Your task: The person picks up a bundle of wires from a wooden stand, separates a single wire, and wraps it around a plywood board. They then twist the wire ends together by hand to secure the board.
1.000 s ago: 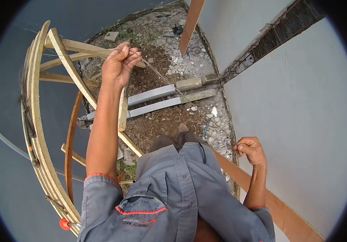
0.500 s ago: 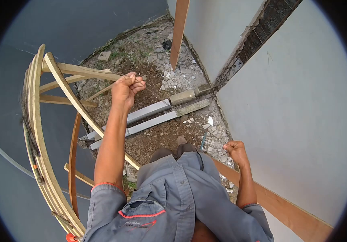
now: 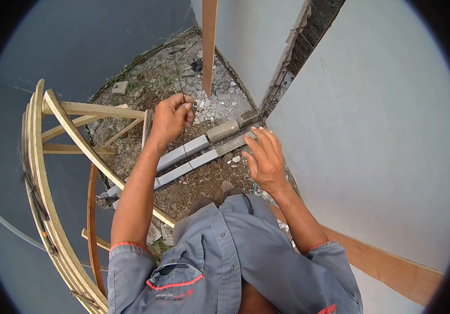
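Note:
My left hand [image 3: 174,119] is raised over the rubble, thumb and fingers pinched on a thin dark wire [image 3: 180,78]. The wire runs up from the fingers and is hard to follow against the ground. Lower and to the right, my right hand [image 3: 267,161] is open with its fingers spread, and nothing shows in it. Beneath the hands, two rows of grey blocks [image 3: 193,160] lie on the soil. Left of my left arm stands a wooden frame [image 3: 99,110] with curved ribs.
A bundle of dark wire [image 3: 35,193] hangs along the curved strips at the left. One brown plank [image 3: 209,47] stands upright ahead; another brown board [image 3: 382,261] lies along the pale wall [image 3: 371,136] at right. Broken rubble [image 3: 219,104] covers the corner ground.
My right hand has moved up and inward from the lower right, and its pinched fingers have opened. My left hand keeps its pinch, and the wire now points upward. The view has shifted slightly.

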Tool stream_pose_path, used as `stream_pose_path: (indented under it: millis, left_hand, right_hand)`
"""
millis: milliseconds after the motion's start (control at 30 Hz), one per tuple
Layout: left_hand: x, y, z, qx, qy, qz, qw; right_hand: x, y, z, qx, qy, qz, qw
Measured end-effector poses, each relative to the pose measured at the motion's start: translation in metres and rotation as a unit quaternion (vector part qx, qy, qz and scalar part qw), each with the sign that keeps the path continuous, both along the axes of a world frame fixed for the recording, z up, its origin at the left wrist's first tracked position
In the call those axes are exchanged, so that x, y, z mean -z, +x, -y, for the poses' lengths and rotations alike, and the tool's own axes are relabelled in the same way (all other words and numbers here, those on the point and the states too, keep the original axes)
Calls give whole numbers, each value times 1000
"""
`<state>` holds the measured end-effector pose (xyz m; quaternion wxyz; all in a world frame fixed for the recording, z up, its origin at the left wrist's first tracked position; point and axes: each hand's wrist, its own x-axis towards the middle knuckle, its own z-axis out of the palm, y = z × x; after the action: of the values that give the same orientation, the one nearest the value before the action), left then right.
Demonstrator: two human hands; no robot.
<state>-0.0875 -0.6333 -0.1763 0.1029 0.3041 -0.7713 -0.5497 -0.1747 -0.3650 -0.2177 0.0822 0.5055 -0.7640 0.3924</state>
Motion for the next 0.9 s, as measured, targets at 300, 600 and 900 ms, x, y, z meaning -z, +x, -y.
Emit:
stream_pose_path:
  millis: [300, 600, 900]
  left_hand:
    - [60, 56, -86, 305, -115, 72, 943]
    - [100, 92, -98, 142, -296, 49, 943]
    - [115, 91, -111, -281, 392, -66, 873]
  right_hand:
    - [21, -1, -18, -112, 169, -13, 979]
    - [33, 15, -64, -52, 178, 163, 969]
    - [46, 50, -60, -103, 202, 126, 966]
